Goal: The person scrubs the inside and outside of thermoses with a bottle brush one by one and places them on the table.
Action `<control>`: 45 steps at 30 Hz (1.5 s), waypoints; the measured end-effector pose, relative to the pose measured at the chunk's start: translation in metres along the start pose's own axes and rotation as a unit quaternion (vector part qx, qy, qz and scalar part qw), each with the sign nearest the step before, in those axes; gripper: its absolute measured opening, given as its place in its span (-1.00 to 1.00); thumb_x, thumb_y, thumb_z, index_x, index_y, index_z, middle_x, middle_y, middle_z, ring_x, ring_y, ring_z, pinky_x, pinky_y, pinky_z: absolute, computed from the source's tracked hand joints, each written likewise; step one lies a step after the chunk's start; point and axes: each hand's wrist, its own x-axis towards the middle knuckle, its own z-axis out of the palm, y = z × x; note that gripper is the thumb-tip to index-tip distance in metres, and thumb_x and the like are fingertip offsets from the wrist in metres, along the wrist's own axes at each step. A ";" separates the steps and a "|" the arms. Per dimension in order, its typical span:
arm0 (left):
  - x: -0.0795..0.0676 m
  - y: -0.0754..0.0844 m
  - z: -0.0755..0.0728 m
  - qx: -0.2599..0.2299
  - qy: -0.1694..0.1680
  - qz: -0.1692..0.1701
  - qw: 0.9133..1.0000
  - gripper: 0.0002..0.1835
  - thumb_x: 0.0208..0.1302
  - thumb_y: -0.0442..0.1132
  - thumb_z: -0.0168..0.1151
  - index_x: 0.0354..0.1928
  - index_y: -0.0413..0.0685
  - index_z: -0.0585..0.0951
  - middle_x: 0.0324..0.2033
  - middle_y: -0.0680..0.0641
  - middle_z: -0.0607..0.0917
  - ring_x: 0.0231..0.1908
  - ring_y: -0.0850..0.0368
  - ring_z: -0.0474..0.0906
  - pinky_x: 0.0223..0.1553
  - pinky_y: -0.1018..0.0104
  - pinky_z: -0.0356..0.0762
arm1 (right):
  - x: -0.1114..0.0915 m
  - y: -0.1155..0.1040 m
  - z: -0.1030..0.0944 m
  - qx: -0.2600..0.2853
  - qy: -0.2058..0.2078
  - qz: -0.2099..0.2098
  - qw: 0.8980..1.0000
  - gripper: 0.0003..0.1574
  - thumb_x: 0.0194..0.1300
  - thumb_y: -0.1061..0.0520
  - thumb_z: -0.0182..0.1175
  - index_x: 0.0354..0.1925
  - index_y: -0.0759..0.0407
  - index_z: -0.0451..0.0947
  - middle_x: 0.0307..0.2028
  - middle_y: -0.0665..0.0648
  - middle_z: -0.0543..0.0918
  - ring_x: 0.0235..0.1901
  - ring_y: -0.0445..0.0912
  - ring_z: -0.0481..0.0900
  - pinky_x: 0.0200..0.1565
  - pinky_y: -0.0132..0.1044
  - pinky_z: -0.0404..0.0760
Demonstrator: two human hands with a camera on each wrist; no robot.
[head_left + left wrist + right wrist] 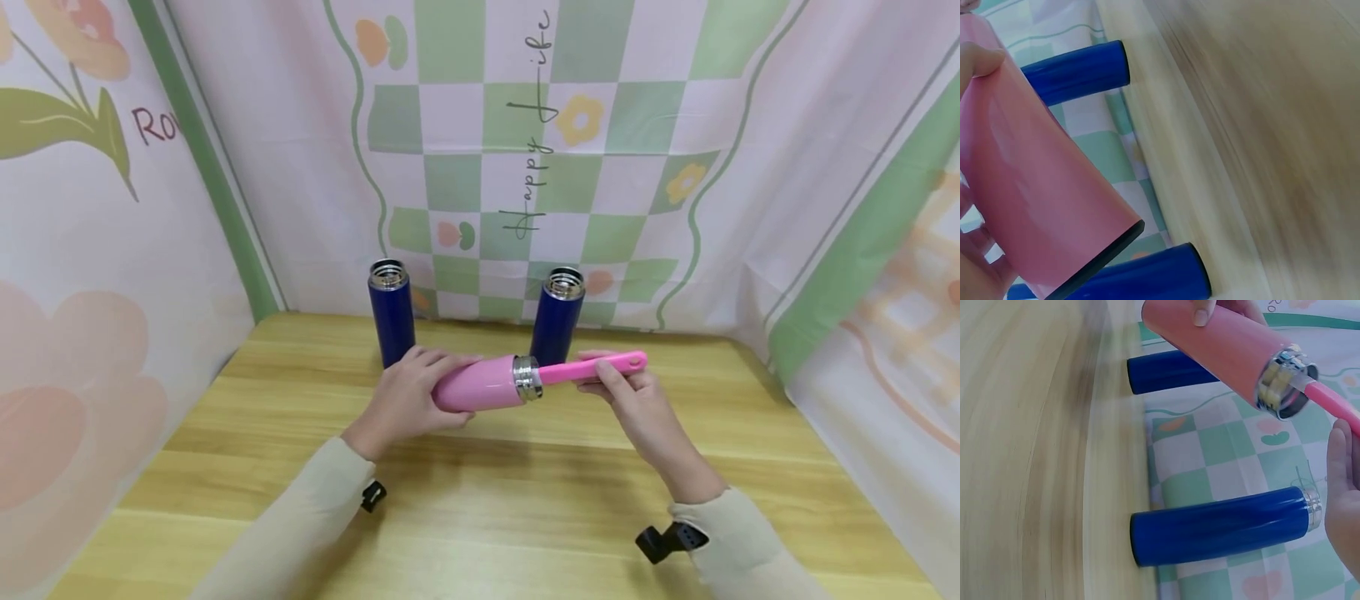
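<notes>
A pink flask (pixel 480 385) is held level above the wooden table (pixel 525 500), its steel mouth (pixel 527 377) pointing right. My left hand (pixel 408 398) grips its body; the right wrist view shows a fingertip on the pink flask (pixel 1222 344). A pink brush handle (pixel 592 367) sticks out of the mouth, and my right hand (pixel 626 392) pinches that handle. The brush's head is hidden inside the flask. In the left wrist view the pink flask (pixel 1041 200) fills the left side, base towards the camera.
Two dark blue flasks stand open-topped at the back of the table, one on the left (pixel 391 312), one right of it (pixel 557 315) just behind the pink flask. A patterned cloth backdrop (pixel 525 150) walls in the back and sides.
</notes>
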 end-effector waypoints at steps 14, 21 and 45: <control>-0.014 -0.013 -0.003 0.010 -0.015 -0.028 0.999 -0.26 -0.07 0.22 0.54 0.25 0.37 0.59 0.03 0.10 0.68 -0.14 0.15 0.42 -0.20 0.14 0.49 | -0.005 -0.006 -0.020 0.074 -0.001 -0.055 0.996 -0.64 0.60 0.20 -0.09 0.04 0.22 0.65 -0.09 0.15 0.69 -0.11 -0.13 0.68 0.01 -0.30 0.61; -0.016 -0.014 -0.010 0.020 -0.025 -0.024 0.999 -0.28 -0.06 0.20 0.53 0.24 0.35 0.59 -0.01 0.12 0.67 -0.14 0.14 0.49 -0.21 0.11 0.52 | -0.005 -0.011 -0.027 0.082 0.012 -0.048 0.995 -0.65 0.59 0.19 -0.07 0.02 0.24 0.65 -0.15 0.17 0.71 -0.15 -0.10 0.70 -0.03 -0.31 0.62; -0.022 -0.017 -0.016 0.047 -0.042 -0.015 0.998 -0.27 -0.02 0.33 0.43 0.28 0.46 0.55 -0.01 0.14 0.66 -0.14 0.17 0.51 -0.24 0.12 0.53 | -0.014 -0.023 -0.060 0.109 0.067 -0.031 0.991 -0.63 0.59 0.18 -0.07 -0.01 0.33 0.65 -0.20 0.17 0.71 -0.20 -0.09 0.70 -0.06 -0.29 0.64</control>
